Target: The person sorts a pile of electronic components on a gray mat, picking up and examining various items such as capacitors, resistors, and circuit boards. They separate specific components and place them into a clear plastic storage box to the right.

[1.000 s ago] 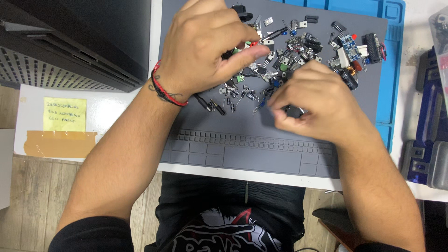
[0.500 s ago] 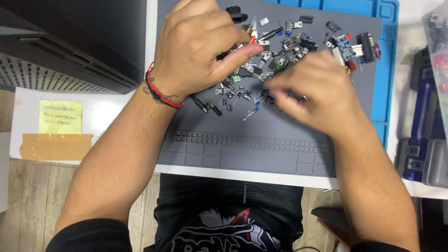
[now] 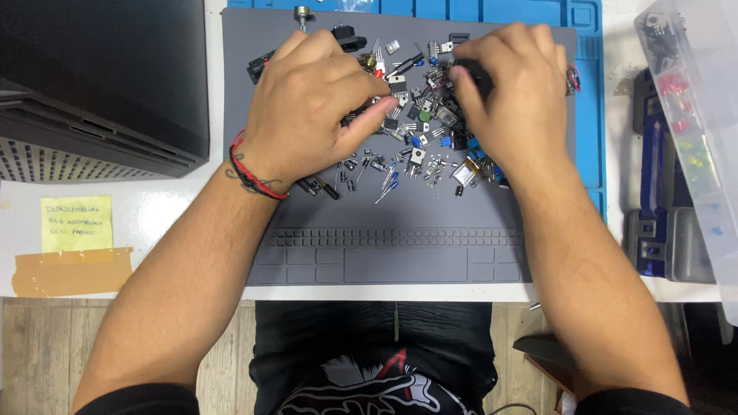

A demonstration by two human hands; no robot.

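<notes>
L hand, R hand on small metal-legged parts, ribbed grey mat.

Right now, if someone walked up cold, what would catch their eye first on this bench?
First, the heap of small electronic components scattered across the upper middle of the grey work mat, with both hands on it. The left hand, a red cord bracelet at its wrist, pinches at the pile's left side; the right hand covers its right side, its grip hidden. A yellow sticky note sits far left on the white table.
</notes>
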